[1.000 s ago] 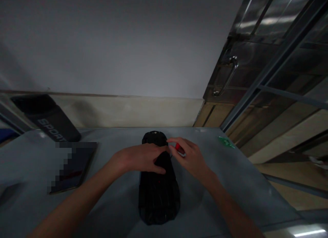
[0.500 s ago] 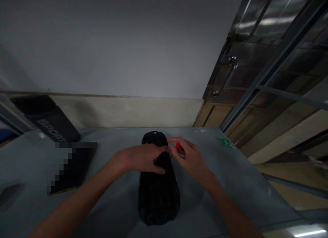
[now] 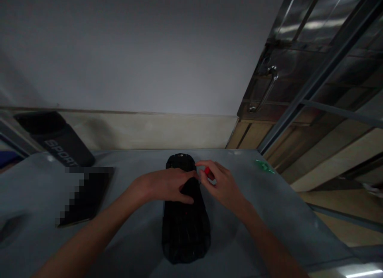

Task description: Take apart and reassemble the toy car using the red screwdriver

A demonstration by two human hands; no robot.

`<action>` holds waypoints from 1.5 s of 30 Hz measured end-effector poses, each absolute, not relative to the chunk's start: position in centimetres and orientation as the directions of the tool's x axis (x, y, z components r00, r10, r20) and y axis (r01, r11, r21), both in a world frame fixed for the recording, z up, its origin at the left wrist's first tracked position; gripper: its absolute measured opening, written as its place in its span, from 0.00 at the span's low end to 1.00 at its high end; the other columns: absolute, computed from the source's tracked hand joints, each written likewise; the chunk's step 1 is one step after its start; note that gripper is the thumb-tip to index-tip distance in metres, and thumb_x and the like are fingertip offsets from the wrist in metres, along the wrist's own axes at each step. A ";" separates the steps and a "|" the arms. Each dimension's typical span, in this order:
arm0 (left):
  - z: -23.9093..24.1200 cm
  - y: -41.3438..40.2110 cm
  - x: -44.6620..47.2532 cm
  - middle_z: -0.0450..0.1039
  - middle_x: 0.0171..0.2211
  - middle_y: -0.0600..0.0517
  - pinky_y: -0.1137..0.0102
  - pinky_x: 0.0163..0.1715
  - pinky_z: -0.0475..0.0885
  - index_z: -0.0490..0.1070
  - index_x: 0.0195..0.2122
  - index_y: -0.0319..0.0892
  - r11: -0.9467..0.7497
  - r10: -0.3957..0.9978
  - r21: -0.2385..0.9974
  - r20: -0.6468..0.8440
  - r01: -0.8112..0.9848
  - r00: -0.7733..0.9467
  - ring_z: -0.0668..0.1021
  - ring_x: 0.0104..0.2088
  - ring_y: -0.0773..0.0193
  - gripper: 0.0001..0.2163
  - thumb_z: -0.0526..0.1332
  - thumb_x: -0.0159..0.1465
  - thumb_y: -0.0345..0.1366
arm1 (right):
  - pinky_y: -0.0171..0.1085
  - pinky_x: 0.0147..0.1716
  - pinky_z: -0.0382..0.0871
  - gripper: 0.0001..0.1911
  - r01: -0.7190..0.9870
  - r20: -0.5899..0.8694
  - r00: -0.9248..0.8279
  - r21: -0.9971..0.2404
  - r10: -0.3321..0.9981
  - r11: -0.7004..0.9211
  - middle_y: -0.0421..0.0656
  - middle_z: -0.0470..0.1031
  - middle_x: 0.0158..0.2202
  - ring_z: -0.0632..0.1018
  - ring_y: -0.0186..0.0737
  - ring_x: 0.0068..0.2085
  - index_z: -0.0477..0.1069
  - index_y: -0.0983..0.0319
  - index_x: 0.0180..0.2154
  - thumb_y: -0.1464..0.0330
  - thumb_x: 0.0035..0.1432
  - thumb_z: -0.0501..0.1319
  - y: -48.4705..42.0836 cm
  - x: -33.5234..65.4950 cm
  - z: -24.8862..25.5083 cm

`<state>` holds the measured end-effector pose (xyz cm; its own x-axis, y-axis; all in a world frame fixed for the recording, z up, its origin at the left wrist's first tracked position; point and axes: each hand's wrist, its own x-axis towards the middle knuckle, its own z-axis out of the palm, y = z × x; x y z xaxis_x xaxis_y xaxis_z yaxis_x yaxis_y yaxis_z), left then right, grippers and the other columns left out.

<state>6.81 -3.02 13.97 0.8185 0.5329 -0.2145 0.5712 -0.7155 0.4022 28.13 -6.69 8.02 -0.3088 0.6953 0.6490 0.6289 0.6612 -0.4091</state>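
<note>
A long black toy car [image 3: 186,230] lies on the grey table, its narrower end pointing to the wall. My left hand [image 3: 172,185] reaches across its upper half from the left, thumb toward me and fingers over the far side, holding it down. At the car's right edge my right hand [image 3: 220,182] is closed, thumb and fingers pinched round a small red object [image 3: 207,171]. Most of that object is hidden by the fingers, so its kind is unclear. The fingertips of both hands almost meet beside the car.
A dark bottle marked SPORT [image 3: 64,144] leans at the back left, with a dark flat tablet-like thing [image 3: 86,200] before it. A green crinkled scrap [image 3: 265,166] lies near the table's right edge. Behind stands a pale wall [image 3: 143,50]; a metal door handle [image 3: 266,90] shows at right.
</note>
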 end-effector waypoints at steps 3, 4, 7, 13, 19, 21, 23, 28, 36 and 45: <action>14.2 -3.2 6.8 0.79 0.34 0.51 0.70 0.31 0.68 0.74 0.52 0.41 -0.717 0.531 0.403 -0.212 0.568 0.820 0.78 0.29 0.61 0.17 0.70 0.65 0.42 | 0.41 0.40 0.76 0.17 0.612 0.649 -0.339 -0.398 0.681 0.684 0.42 0.77 0.36 0.80 0.42 0.36 0.72 0.56 0.54 0.74 0.68 0.54 -6.8 28.2 8.1; 14.2 -3.2 6.9 0.79 0.34 0.52 0.70 0.31 0.68 0.74 0.51 0.41 -0.718 0.531 0.405 -0.208 0.566 0.822 0.79 0.29 0.62 0.17 0.70 0.66 0.42 | 0.41 0.40 0.76 0.17 0.610 0.653 -0.347 -0.389 0.673 0.691 0.42 0.77 0.36 0.80 0.42 0.36 0.72 0.56 0.54 0.74 0.67 0.54 -6.8 28.2 8.2; 14.2 -3.2 6.8 0.78 0.33 0.52 0.70 0.30 0.68 0.75 0.50 0.41 -0.724 0.532 0.404 -0.188 0.559 0.826 0.78 0.28 0.62 0.16 0.70 0.65 0.42 | 0.41 0.40 0.76 0.14 0.619 0.662 -0.342 -0.376 0.667 0.690 0.42 0.78 0.36 0.80 0.42 0.36 0.72 0.57 0.52 0.72 0.69 0.55 -6.8 28.2 8.2; 13.9 -3.1 6.7 0.78 0.34 0.52 0.69 0.32 0.70 0.75 0.49 0.42 -0.730 0.530 0.400 -0.182 0.554 0.828 0.78 0.29 0.61 0.16 0.70 0.65 0.44 | 0.39 0.39 0.76 0.13 0.627 0.650 -0.310 -0.409 0.694 0.663 0.42 0.80 0.37 0.80 0.40 0.34 0.73 0.56 0.52 0.72 0.71 0.56 -6.7 28.0 8.0; 14.1 -3.0 6.8 0.80 0.37 0.49 0.69 0.33 0.70 0.75 0.51 0.42 -0.716 0.535 0.404 -0.205 0.569 0.819 0.80 0.33 0.58 0.17 0.70 0.65 0.44 | 0.42 0.41 0.77 0.16 0.623 0.656 -0.352 -0.368 0.667 0.690 0.43 0.79 0.37 0.80 0.43 0.37 0.72 0.57 0.54 0.73 0.68 0.55 -6.9 28.1 8.3; 14.0 -3.0 6.8 0.79 0.36 0.50 0.68 0.33 0.70 0.75 0.51 0.43 -0.723 0.526 0.407 -0.198 0.558 0.827 0.80 0.32 0.58 0.17 0.70 0.65 0.44 | 0.42 0.40 0.76 0.12 0.638 0.658 -0.334 -0.368 0.674 0.676 0.42 0.80 0.36 0.80 0.42 0.36 0.73 0.57 0.52 0.71 0.70 0.56 -6.9 28.1 8.3; 14.0 -3.0 6.8 0.79 0.35 0.51 0.69 0.33 0.70 0.75 0.51 0.43 -0.723 0.524 0.409 -0.200 0.556 0.828 0.79 0.31 0.59 0.17 0.70 0.65 0.43 | 0.40 0.39 0.76 0.10 0.648 0.653 -0.309 -0.388 0.692 0.655 0.41 0.80 0.34 0.80 0.41 0.33 0.74 0.57 0.50 0.69 0.72 0.57 -6.8 28.1 8.2; 14.0 -3.1 6.8 0.78 0.33 0.52 0.70 0.31 0.69 0.74 0.50 0.42 -0.721 0.528 0.413 -0.192 0.556 0.827 0.78 0.28 0.61 0.16 0.69 0.65 0.43 | 0.41 0.41 0.77 0.15 0.621 0.639 -0.317 -0.418 0.700 0.663 0.43 0.81 0.39 0.80 0.40 0.34 0.73 0.56 0.53 0.73 0.69 0.55 -6.8 28.1 8.1; 14.1 -3.0 6.8 0.79 0.34 0.51 0.69 0.32 0.70 0.75 0.51 0.42 -0.726 0.518 0.410 -0.201 0.552 0.831 0.78 0.29 0.61 0.16 0.69 0.66 0.44 | 0.41 0.41 0.77 0.12 0.637 0.661 -0.313 -0.386 0.682 0.667 0.42 0.78 0.35 0.80 0.41 0.35 0.73 0.56 0.52 0.70 0.71 0.56 -6.8 28.1 8.2; 14.0 -3.0 6.9 0.79 0.35 0.50 0.68 0.33 0.69 0.74 0.53 0.39 -0.703 0.528 0.424 -0.225 0.571 0.819 0.78 0.29 0.61 0.18 0.70 0.65 0.43 | 0.41 0.42 0.77 0.17 0.603 0.651 -0.343 -0.400 0.677 0.690 0.44 0.80 0.40 0.81 0.42 0.39 0.72 0.56 0.55 0.73 0.68 0.54 -6.9 28.1 8.3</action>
